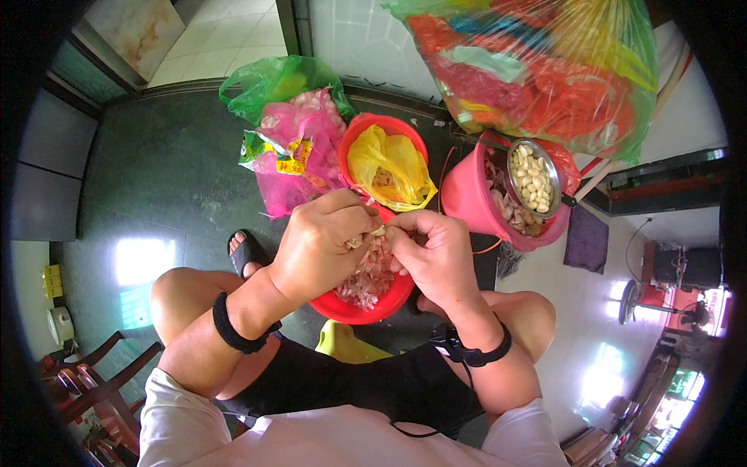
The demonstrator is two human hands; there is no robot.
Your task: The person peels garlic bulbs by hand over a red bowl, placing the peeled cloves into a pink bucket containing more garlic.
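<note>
My left hand (319, 241) is closed, its curled fingers around garlic cloves at the fingertips. Meeting it, my right hand (436, 253) pinches with thumb and forefinger at a pale garlic clove (378, 231). Both hands are held above a red basin (381, 315), which contains a heap of papery garlic skins (364, 286). Part of the basin is covered by the hands. To the right, peeled cloves (532, 179) fill a metal bowl (512, 187) sitting tilted on a pink bucket (471, 191) that has more skins inside.
Beyond the hands stands a red bucket (352, 132) lined with a yellow bag (377, 156). Left of it lie a pink mesh bag (280, 175) of garlic bulbs and a green bag (264, 82). A large clear bag (537, 70) of coloured plastic is at the far right.
</note>
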